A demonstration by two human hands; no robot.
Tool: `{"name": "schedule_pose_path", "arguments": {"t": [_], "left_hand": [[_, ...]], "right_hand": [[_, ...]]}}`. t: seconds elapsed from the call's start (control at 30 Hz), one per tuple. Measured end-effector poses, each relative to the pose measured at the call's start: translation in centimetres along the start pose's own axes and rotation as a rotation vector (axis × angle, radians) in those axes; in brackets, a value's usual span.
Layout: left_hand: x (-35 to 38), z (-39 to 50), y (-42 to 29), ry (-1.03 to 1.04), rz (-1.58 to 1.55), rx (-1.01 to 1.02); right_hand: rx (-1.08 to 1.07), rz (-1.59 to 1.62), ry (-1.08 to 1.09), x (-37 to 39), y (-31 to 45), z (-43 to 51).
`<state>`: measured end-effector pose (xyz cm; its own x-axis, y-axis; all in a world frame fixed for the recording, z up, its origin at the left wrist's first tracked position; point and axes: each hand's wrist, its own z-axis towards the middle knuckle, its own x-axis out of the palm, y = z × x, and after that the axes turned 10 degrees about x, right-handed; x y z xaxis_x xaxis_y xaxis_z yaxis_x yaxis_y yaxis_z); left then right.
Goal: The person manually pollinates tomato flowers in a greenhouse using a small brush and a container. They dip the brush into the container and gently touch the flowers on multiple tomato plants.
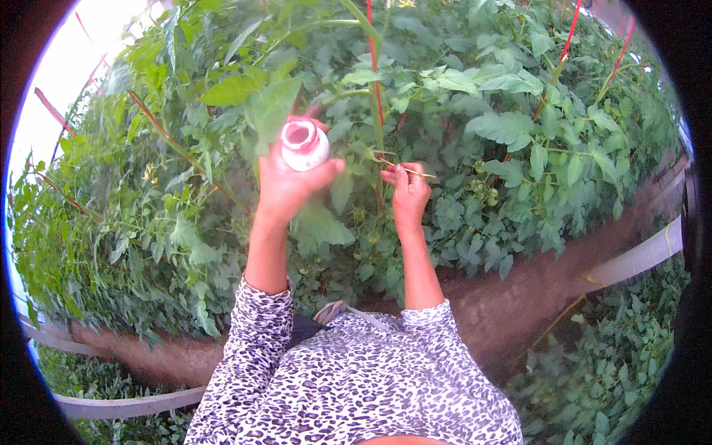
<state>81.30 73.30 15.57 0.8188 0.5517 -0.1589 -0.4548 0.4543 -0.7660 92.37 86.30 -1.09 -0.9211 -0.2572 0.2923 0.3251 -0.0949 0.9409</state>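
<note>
My left hand [283, 181] is closed around a small white bottle [307, 156] with a wide uncapped mouth. Red-pink stain covers its neck, and the inside looks pink. Between thumb and fingers, my right hand [410, 186] pinches a thin wooden stick [417, 173]. The stick's far end lies at a tomato plant's main stem [377, 125], near a leaf joint; whether it touches the stem I cannot tell. A red string [374, 61] runs up along that stem. Broad tomato leaves [278, 108] partly hide the fingers of my left hand.
Dense tomato foliage [503, 130] spreads on both sides, with green tomatoes [490, 197] low at right. More red strings [620, 53] support other stems. A brown soil path [512, 295] passes below me, and a pale curved strip [639, 258] borders another plant row [606, 356] behind.
</note>
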Motion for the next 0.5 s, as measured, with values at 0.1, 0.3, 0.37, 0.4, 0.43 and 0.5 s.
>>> {"name": "schedule_pose_path", "arguments": {"t": [0.1, 0.3, 0.37, 0.4, 0.43, 0.5], "left_hand": [[0.0, 0.0, 0.1, 0.001, -0.007, -0.025], [0.1, 0.2, 0.2, -0.037, -0.040, 0.053], [0.2, 0.3, 0.2, -0.040, -0.029, 0.094], [0.3, 0.3, 0.3, -0.059, -0.027, 0.123], [0.4, 0.3, 0.3, -0.074, -0.020, 0.117], [0.8, 0.1, 0.2, -0.103, -0.006, 0.168]], "right_hand": [[-0.063, -0.420, -0.014, -0.4, 0.7, 0.8], [-0.286, -0.546, -0.016, -0.1, 3.7, 1.1], [-0.242, -0.474, 0.011, -0.4, 4.8, 0.6], [-0.193, -0.368, 0.034, -0.6, 5.2, 0.5], [-0.171, -0.357, 0.033, -1.0, 5.6, 0.3], [-0.112, -0.248, 0.062, -2.5, 6.5, 0.1]]}}
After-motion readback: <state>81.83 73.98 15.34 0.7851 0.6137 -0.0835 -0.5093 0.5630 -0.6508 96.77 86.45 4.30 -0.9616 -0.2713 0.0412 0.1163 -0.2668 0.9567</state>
